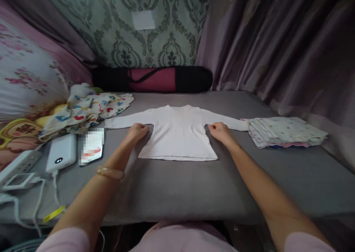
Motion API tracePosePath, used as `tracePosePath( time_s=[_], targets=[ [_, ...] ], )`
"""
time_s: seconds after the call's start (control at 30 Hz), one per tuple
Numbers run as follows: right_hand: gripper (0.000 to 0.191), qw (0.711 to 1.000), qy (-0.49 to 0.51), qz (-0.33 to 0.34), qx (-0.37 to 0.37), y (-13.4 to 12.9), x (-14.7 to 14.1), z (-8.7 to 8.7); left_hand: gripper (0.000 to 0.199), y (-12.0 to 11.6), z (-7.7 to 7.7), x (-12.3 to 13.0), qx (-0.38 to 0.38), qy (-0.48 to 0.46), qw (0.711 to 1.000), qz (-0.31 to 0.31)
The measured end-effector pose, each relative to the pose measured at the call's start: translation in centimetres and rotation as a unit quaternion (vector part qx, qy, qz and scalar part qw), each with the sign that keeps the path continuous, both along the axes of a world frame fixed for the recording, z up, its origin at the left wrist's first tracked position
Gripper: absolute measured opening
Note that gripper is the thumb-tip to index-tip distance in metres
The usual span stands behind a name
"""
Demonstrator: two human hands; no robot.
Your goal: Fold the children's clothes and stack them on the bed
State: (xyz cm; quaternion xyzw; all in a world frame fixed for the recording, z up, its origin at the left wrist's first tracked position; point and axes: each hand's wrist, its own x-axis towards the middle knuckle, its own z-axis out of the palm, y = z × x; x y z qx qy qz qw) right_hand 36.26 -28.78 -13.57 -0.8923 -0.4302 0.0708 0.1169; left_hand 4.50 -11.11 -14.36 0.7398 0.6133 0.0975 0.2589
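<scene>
A white long-sleeved shirt (pixel 179 133) lies spread flat on the grey-covered surface, its neckline away from me and its sleeves stretched out to both sides. My left hand (pixel 138 131) is closed at the left underarm, fingertips pinched on the shirt's edge. At the opposite underarm my right hand (pixel 221 132) is likewise closed in a pinch on the fabric. The right cuff reaches a stack of folded patterned clothes (pixel 285 131). Near the left cuff lies a crumpled garment with colourful prints (pixel 91 109).
On the left are a phone (pixel 92 146), a white power bank (pixel 61 154), a power strip (pixel 22 165) with cables, and plush toys (pixel 22 133). A black and dark-pink long bag (pixel 152 79) lies along the wall. Curtains (pixel 263 41) hang at the right.
</scene>
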Motion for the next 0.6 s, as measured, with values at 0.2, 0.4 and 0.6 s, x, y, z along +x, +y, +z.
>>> tracePosePath(
  time_s=[0.2, 0.4, 0.6],
  targets=[
    [0.037, 0.998, 0.025, -0.022, -0.047, 2.8, -2.1, -1.0, 0.033, -0.1, -0.2, 4.2, 0.013, 0.041, 0.998, 0.038],
    [0.031, 0.999, 0.009, -0.025, -0.027, 2.8, -3.2, -1.1, 0.03, -1.0, -0.8, 4.8, 0.044, 0.047, 0.998, 0.022],
    [0.035, 0.997, -0.061, -0.045, 0.009, 2.8, -5.6, -1.3, 0.037, -3.5, -1.1, 5.6, 0.173, 0.09, 0.981, -0.01]
  ],
)
